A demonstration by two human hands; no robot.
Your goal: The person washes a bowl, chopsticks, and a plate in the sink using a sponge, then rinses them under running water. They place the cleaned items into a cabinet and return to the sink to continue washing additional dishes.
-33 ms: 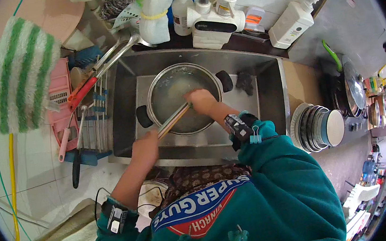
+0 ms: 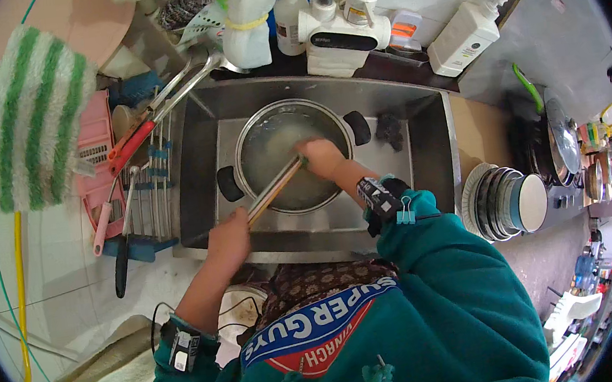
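A bundle of chopsticks (image 2: 274, 191), some metallic and some wood-coloured, slants across a two-handled steel pot (image 2: 238, 140). My left hand (image 2: 229, 234) is closed round the lower left end, just outside the pot's rim. Over the pot, my right hand (image 2: 322, 158) has its fingers closed round the upper end. A bit of green shows at those fingers, too small to name. Cloudy water (image 2: 266, 143) fills part of the pot, with a paler patch near its middle. The pot sits in a steel sink (image 2: 198, 139).
A dark crumpled scrubber (image 2: 390, 133) lies in the sink, right of the pot. Behind stand a white faucet (image 2: 342, 40) and a white pump bottle (image 2: 464, 39). Stacked bowls (image 2: 503, 202) sit to the right. A utensil rack (image 2: 158, 185) and a striped cloth (image 2: 34, 120) are at left.
My right hand and the upper end of the chopsticks have shifted slightly up and to the right. My left hand stays nearly in place, still gripping the lower end.
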